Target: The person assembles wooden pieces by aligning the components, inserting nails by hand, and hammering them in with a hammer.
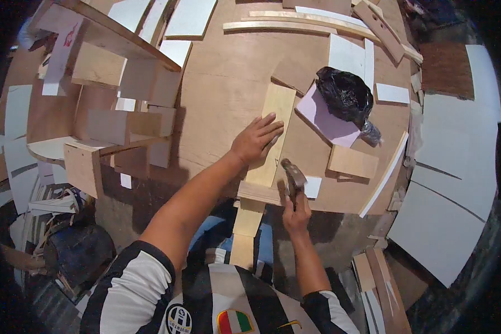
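My left hand [257,140] lies with fingers stretched out across a pale wooden board [266,167], pressing it to the worktable. By the board's right edge, my right hand [297,214] grips a hammer [294,175], its metal head just above the fist. A small dark mark, perhaps a nail, shows on the board near the hammer head. At the near end, a short wooden crosspiece [259,192] lies across the board by the table edge. More pale wood [247,222] extends below it toward my body.
A black plastic bag [348,97] rests on a pinkish panel [329,123] to the right. Wooden strips [295,25] lie at the back. On the left stands a wooden box-like frame [94,119]. White panels [456,150] are beyond the table's right edge.
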